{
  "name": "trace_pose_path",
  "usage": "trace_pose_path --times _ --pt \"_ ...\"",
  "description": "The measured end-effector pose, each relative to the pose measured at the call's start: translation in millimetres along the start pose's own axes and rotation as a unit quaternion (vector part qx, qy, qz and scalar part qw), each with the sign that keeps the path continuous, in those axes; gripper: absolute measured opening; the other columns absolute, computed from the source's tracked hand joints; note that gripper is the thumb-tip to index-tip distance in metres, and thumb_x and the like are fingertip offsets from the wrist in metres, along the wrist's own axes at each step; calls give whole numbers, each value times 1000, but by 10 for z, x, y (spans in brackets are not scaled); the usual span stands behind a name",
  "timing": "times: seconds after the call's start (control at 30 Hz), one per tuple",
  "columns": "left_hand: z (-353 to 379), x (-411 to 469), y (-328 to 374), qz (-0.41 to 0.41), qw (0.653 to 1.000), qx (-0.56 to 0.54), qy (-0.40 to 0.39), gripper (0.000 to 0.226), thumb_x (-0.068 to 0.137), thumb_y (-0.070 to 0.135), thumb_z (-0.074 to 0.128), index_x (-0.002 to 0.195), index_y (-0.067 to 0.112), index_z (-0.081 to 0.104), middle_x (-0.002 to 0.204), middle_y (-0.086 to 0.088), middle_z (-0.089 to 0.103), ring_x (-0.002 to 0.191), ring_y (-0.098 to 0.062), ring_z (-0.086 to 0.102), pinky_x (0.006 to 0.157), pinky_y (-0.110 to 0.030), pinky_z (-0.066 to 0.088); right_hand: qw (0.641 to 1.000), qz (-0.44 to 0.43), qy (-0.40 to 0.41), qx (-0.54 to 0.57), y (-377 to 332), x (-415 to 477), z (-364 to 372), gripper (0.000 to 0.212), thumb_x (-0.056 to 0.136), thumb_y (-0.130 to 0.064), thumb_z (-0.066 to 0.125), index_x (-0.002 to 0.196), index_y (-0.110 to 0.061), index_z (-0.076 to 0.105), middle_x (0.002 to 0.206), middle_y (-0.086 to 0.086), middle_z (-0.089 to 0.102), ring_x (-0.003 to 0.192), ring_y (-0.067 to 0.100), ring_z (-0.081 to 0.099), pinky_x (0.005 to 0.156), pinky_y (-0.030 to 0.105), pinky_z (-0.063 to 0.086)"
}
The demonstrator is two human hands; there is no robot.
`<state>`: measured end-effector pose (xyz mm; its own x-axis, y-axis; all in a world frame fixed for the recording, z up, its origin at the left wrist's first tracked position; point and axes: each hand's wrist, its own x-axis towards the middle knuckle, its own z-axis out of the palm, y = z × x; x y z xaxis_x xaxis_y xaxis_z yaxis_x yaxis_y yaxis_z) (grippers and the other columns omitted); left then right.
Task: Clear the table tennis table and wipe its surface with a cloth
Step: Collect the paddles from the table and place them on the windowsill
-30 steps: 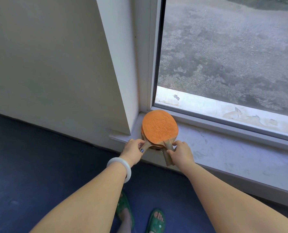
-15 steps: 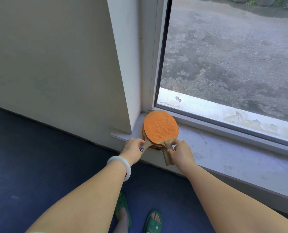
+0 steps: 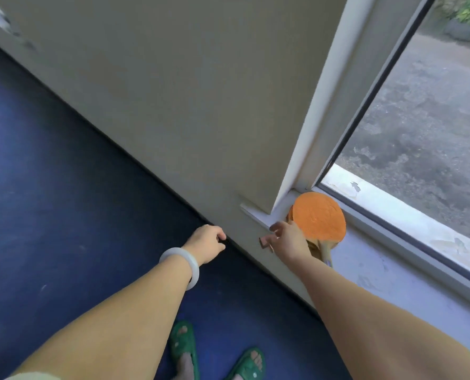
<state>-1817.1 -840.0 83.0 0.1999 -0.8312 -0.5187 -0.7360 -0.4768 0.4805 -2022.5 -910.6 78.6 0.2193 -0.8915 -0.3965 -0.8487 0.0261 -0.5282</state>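
Paddles (image 3: 319,215) fill the sill (image 3: 379,270) corner; left hand (image 3: 205,242) and right hand (image 3: 290,241) near its edge, grip released.

Paddles (image 3: 319,215) lie stacked on the sill (image 3: 393,272) at its left end — window (image 3: 426,119) behind, wall (image 3: 173,105) left.

Orange paddles (image 3: 318,215), perhaps two, on the windowsill (image 3: 393,283), right hand (image 3: 288,239) alongside

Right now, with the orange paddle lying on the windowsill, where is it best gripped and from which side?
Grip the wooden handle, coming from the room side. The orange paddle lies flat on the windowsill, its blade tucked into the corner by the window frame, while the handle points out toward the sill's front edge, beside the right hand.
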Motion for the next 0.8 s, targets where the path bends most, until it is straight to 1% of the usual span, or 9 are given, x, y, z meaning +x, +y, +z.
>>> trace_pose_path --times 0.1,0.2,0.27,0.33,0.47,0.53,0.63,0.73,0.8 --pt "-265 -239 -351 -35 999 -20 19 29 95 20 62 124 17 63 123 -1 55 101 -16 54 89 -27 46 998 -44 -33 -31 -407 -41 158 34 95 -23 63 128 -15 61 127 8 51 110 26 58 93 34 47" --pt "-517 -516 -713 -59 997 -38 41 33 95 21 63 128 17 60 126 -2 56 107 -18 55 91 -27 45 992 -88 -67 -61 -814 -115 356 34 92 -22 67 125 -15 63 127 8 53 112 24 58 90 27 42" --pt "-655 -731 -1007 -76 994 -52 53 36 96 22 62 131 17 57 128 -3 54 105 -17 54 88 -26 45 988 -109 -85 -69 -1113 -204 508 35 89 -20 70 123 -14 63 125 9 55 109 25 59 89 27 43" --pt "-784 -986 -1362 -100 991 -64 67 38 96 22 62 132 18 54 128 -2 52 105 -19 55 86 -27 46 983 -131 -96 -86 -1443 -324 698 37 86 -18 71 122 -13 64 123 11 56 108 27 59 90 28 44" --pt "-1042 -1599 -2214 -147 980 -84 105 41 95 24 63 134 20 53 128 -2 50 102 -17 51 92 -29 46 969 -182 -122 -114 -2193 -698 1222 42 86 -16 72 126 -12 62 123 11 55 108 26 59 88 25 43" --pt "-1169 -1975 -2686 -167 973 -104 122 42 95 24 64 135 20 52 129 -2 50 103 -17 50 93 -30 46 959 -212 -138 -124 -2601 -948 1570 45 87 -17 72 130 -12 59 127 10 53 107 25 59 88 26 45" --pt "-1325 -2562 -3418 -200 959 -134 151 40 95 23 62 134 21 52 128 0 49 103 -15 48 93 -29 44 941 -255 -169 -142 -3224 -1351 2161 43 90 -16 67 132 -13 57 127 7 52 90 18 55 75 25 44" --pt "-1459 -3081 -4110 -231 946 -149 174 35 95 22 62 129 19 55 125 0 54 100 -14 50 92 -28 45 918 -296 -202 -169 -3824 -1701 2757 38 90 -10 62 128 -11 59 120 5 56 96 20 56 74 25 47" --pt "-1525 -3395 -4527 -255 934 -164 187 32 95 20 62 127 19 57 125 0 56 97 -14 52 87 -26 45 903 -318 -221 -185 -4192 -1933 3120 32 89 -3 57 120 -12 61 108 2 55 92 20 55 65 22 45"
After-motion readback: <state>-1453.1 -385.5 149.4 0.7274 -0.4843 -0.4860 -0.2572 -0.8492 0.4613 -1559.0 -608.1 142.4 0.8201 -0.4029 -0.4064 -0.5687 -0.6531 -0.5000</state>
